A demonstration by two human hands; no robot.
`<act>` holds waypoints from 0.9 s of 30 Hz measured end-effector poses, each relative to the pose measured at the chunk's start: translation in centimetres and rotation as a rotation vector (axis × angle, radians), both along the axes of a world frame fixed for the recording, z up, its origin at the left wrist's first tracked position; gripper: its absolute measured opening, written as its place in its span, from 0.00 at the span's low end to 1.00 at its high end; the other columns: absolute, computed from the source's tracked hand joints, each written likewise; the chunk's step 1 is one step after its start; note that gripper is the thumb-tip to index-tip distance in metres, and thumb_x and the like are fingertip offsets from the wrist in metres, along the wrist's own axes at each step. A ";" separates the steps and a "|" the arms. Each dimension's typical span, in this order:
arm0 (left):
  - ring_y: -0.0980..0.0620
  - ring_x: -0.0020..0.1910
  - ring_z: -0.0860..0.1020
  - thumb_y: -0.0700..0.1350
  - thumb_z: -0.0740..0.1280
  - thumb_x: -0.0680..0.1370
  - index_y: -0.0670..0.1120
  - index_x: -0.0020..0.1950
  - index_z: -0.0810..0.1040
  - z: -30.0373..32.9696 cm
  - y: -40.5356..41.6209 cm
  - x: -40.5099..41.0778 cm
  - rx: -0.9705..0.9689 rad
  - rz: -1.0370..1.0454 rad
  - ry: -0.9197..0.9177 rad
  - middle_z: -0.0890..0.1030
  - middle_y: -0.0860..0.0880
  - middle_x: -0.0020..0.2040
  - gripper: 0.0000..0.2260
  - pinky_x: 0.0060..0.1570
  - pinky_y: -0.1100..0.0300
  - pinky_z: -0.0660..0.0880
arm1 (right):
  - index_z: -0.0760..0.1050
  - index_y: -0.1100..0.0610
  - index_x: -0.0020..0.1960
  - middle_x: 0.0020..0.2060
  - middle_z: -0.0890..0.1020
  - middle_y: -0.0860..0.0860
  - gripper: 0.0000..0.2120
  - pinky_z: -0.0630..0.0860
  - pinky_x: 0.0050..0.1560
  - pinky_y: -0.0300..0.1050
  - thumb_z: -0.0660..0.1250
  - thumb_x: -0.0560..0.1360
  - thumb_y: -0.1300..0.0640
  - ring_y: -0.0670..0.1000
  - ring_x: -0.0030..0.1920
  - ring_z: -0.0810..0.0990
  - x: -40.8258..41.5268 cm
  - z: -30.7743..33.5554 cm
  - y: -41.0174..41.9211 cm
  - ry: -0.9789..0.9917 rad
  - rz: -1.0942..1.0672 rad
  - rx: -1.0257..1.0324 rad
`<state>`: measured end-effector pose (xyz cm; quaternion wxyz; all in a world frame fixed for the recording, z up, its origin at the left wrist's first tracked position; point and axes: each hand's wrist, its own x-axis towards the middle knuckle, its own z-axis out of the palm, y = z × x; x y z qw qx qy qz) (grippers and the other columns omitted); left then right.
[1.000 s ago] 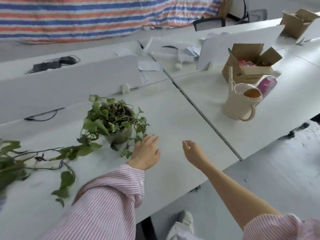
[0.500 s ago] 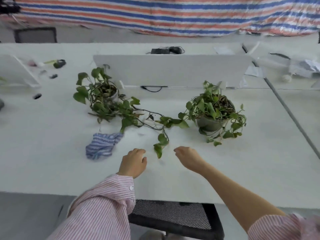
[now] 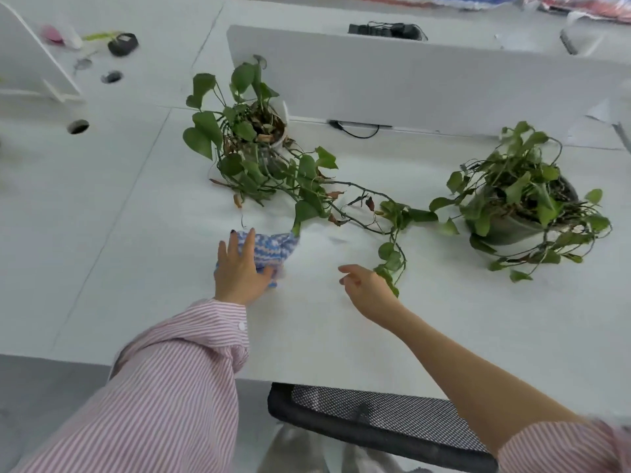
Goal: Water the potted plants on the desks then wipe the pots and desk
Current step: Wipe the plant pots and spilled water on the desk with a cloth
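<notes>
Two pots stand on your white bench [image 3: 341, 336]. The left pot [image 3: 273, 145], pale and round, holds dark soil, dry brown bits and a trailing green plant [image 3: 239, 131]; its long vines [image 3: 358, 206] spill across the bench toward you and to the right. The right pot [image 3: 512, 227] is grey and holds a bushier plant [image 3: 519, 186] whose leaves hang over the rim and hide most of its wall.

Your left hand [image 3: 239, 271] lies flat on the blue-and-white cloth [image 3: 269, 249], fingers straight and pressing it to the bench just in front of the left pot; the palm covers the cloth's near part. Your right hand [image 3: 367, 288] hovers over the bench with fingers loosely curled and holds nothing; a vine leaf [image 3: 386, 273] sits just behind it, and I cannot tell whether they touch.

A grey divider panel [image 3: 409, 80] stands behind the pots. Small dark items at far left [image 3: 123, 44] are too blurred to name. No writing can be read.
</notes>
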<state>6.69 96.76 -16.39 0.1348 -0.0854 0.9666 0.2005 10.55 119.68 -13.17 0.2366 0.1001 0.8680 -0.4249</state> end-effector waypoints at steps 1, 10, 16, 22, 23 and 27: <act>0.39 0.71 0.58 0.55 0.67 0.74 0.51 0.75 0.55 -0.4 -0.3 -0.4 -0.046 -0.033 -0.043 0.53 0.44 0.75 0.34 0.63 0.43 0.66 | 0.71 0.52 0.64 0.52 0.81 0.55 0.17 0.74 0.39 0.42 0.53 0.78 0.59 0.54 0.46 0.78 -0.2 -0.3 -0.4 -0.013 -0.025 -0.011; 0.52 0.41 0.77 0.41 0.65 0.77 0.45 0.54 0.73 3.4 3.8 -2.2 0.758 0.074 -0.144 0.79 0.46 0.47 0.07 0.41 0.60 0.74 | 0.66 0.49 0.68 0.57 0.77 0.50 0.18 0.73 0.58 0.51 0.60 0.79 0.55 0.52 0.58 0.76 -1.4 1.6 -1.1 -0.027 -0.219 -0.427; 0.50 0.40 0.82 0.46 0.61 0.79 0.47 0.54 0.72 7.1 10.5 -1.5 1.201 0.085 -0.396 0.83 0.46 0.45 0.06 0.38 0.58 0.79 | 0.61 0.46 0.69 0.62 0.76 0.52 0.25 0.76 0.58 0.50 0.66 0.76 0.58 0.53 0.59 0.78 -0.6 3.3 2.4 -0.001 -0.370 -0.643; 0.51 0.41 0.78 0.44 0.59 0.80 0.46 0.48 0.80 8.9 19.2 -0.9 1.103 -0.144 -0.400 0.80 0.44 0.46 0.09 0.35 0.64 0.78 | 0.76 0.54 0.49 0.44 0.82 0.54 0.14 0.79 0.47 0.47 0.59 0.73 0.70 0.55 0.46 0.81 2.1 5.2 9.7 0.210 -0.608 -0.326; 0.53 0.40 0.77 0.44 0.60 0.80 0.45 0.49 0.79 8.9 20.6 -0.8 1.066 -0.153 -0.385 0.79 0.45 0.47 0.09 0.32 0.66 0.77 | 0.76 0.55 0.50 0.43 0.82 0.54 0.13 0.79 0.46 0.49 0.59 0.72 0.68 0.55 0.46 0.81 2.7 5.1 11.0 0.226 -0.647 -0.253; 0.51 0.48 0.77 0.48 0.59 0.80 0.46 0.66 0.69 8.5 26.5 -0.6 0.968 -0.175 -0.439 0.76 0.47 0.56 0.15 0.43 0.60 0.77 | 0.74 0.53 0.57 0.47 0.80 0.53 0.14 0.76 0.41 0.43 0.62 0.73 0.63 0.53 0.46 0.80 5.6 4.1 17.3 0.272 -0.818 -0.001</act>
